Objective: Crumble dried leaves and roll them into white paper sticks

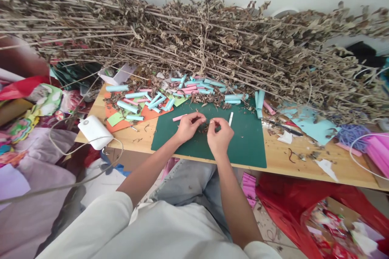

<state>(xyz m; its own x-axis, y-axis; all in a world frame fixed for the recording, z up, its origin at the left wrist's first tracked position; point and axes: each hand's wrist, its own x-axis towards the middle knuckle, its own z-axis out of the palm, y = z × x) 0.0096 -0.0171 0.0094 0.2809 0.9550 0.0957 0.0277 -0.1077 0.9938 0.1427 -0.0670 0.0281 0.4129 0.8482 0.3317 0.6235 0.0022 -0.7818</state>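
Over the green cutting mat point(246, 147), my left hand point(187, 127) is closed in a pinch, thumb against fingertips. Facing it with a small gap between, my right hand point(220, 134) also pinches. Whatever the fingertips hold is too small to make out. Dark dry leaf crumbs point(203, 128) lie on the mat between and below the hands. A pink rolled paper tube point(179, 117) rests just beyond my left hand, partly beside its fingers. Behind my right hand a slim white stick-like piece point(231, 119) lies on the mat.
Dried leafy stalks point(194, 44) are heaped along the back. Blue and pink paper tubes point(127, 107) lie before them on orange sheets. A white power bank point(95, 132) with a cable sits at the left edge. A black pen point(285, 128) lies right; a red bag point(282, 202) stands below.
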